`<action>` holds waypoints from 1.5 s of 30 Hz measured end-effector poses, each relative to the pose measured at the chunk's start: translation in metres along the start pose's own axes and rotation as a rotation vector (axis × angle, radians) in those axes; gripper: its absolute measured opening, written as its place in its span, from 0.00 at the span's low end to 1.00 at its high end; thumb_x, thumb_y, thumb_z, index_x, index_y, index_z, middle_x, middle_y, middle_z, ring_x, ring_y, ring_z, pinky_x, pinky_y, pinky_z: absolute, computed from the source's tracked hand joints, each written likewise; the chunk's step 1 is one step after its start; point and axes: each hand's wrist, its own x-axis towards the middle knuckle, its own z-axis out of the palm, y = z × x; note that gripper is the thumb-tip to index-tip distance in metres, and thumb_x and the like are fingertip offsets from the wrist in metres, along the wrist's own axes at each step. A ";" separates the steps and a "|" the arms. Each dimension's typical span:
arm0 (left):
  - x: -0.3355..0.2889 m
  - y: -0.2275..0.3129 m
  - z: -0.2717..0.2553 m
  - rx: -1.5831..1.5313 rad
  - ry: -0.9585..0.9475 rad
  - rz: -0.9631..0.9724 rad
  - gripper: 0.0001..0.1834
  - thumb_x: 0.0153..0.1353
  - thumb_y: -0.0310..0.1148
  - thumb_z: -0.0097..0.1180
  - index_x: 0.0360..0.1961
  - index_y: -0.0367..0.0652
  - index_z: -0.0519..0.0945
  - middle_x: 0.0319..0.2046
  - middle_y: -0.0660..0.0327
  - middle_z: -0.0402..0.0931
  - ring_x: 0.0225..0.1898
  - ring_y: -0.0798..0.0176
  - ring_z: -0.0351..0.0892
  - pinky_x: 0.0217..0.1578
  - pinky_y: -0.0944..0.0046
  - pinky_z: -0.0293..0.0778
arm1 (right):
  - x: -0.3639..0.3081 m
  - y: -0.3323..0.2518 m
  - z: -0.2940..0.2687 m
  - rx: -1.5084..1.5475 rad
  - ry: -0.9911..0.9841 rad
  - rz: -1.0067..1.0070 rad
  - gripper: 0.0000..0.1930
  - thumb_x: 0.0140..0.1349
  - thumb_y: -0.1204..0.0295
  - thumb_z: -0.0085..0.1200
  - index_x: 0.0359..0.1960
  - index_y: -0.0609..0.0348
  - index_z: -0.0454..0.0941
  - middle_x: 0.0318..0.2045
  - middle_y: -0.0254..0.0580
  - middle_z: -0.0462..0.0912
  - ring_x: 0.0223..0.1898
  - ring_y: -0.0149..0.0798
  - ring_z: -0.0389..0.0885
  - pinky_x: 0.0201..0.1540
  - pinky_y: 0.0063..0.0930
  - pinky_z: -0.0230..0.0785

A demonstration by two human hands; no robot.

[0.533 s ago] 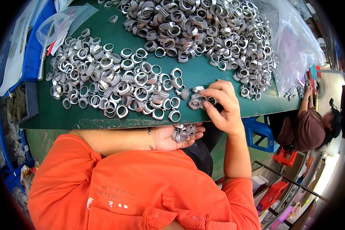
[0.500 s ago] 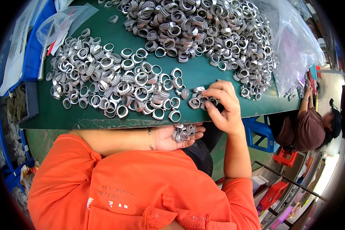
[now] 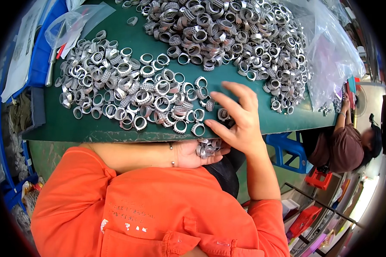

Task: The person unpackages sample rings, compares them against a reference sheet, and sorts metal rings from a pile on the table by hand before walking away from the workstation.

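Palm up just below the table's near edge, my left hand (image 3: 189, 155) is cupped around several silver-coloured metal rings (image 3: 206, 150). Above the table, my right hand (image 3: 240, 122) has its thumb and fingers spread apart, with nothing seen between them. A loose ring (image 3: 223, 114) lies under its fingers, partly hidden. To the left of that hand spreads a pile of studded rings (image 3: 137, 96), one layer or more deep. A larger heap of rings (image 3: 231, 30) covers the far part of the table.
The green tabletop (image 3: 180, 75) ends in a worn near edge. A clear plastic bag (image 3: 332, 55) rests at the right, a blue bin (image 3: 43, 55) at the left. Beyond the table's right end are a blue stool (image 3: 289, 150) and another person (image 3: 341, 145).
My right hand has moved slightly left and its fingers have spread from a near pinch, over the small group of rings. My left hand keeps its rings below the edge.
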 end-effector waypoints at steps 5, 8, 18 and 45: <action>0.001 -0.003 0.019 0.098 0.137 0.080 0.20 0.67 0.41 0.43 0.54 0.41 0.71 0.51 0.52 0.73 0.54 0.52 0.72 0.55 0.50 0.70 | -0.013 0.008 0.002 -0.027 -0.034 -0.045 0.15 0.43 0.71 0.62 0.35 0.55 0.77 0.42 0.37 0.78 0.46 0.44 0.74 0.55 0.46 0.58; 0.008 -0.006 0.006 -0.099 -0.045 0.095 0.18 0.65 0.38 0.45 0.52 0.41 0.71 0.52 0.52 0.72 0.55 0.55 0.71 0.60 0.50 0.65 | -0.033 -0.006 0.002 -0.041 -0.022 -0.059 0.16 0.39 0.71 0.61 0.34 0.53 0.76 0.39 0.37 0.78 0.44 0.43 0.75 0.56 0.49 0.57; 0.012 -0.028 0.086 0.149 -0.158 0.020 0.15 0.70 0.45 0.37 0.45 0.50 0.73 0.39 0.68 0.74 0.41 0.71 0.74 0.43 0.69 0.72 | -0.069 -0.033 -0.011 -0.054 0.335 -0.264 0.13 0.38 0.67 0.62 0.29 0.52 0.79 0.38 0.40 0.80 0.41 0.45 0.76 0.54 0.50 0.60; 0.263 0.166 0.382 1.273 0.423 0.807 0.25 0.64 0.40 0.44 0.58 0.37 0.63 0.55 0.49 0.66 0.54 0.50 0.68 0.54 0.46 0.59 | 0.163 0.160 -0.208 0.579 0.696 0.934 0.27 0.59 0.57 0.52 0.54 0.64 0.68 0.55 0.50 0.70 0.57 0.40 0.66 0.59 0.36 0.57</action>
